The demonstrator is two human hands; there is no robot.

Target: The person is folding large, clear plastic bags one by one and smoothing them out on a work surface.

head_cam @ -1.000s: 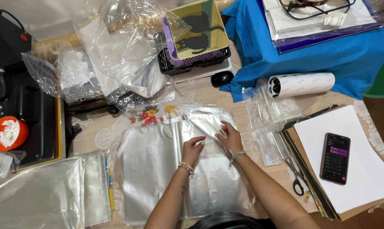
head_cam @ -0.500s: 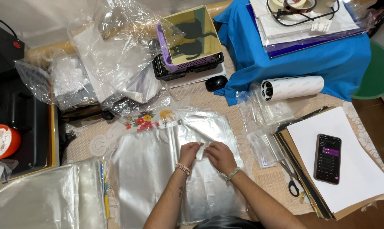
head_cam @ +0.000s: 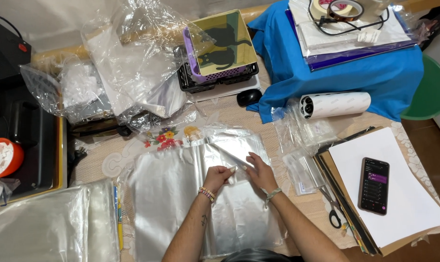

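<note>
1. Left hand [head_cam: 218, 175]: pinching edge of clear plastic sleeve [head_cam: 200, 194], fingers closed on it.
2. Right hand [head_cam: 259, 171]: flat on same sleeve, fingers spread, pressing, not gripping.
3. Sleeve: mid table, atop floral cloth [head_cam: 162, 138].
4. Scissors [head_cam: 330, 209] + phone [head_cam: 373, 185] to the right.

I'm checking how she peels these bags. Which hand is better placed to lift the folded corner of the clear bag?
Probably the right hand: its fingers lie on the folded flap of the clear bag, while the left hand pinches the edge beside it, holding it down.
</note>
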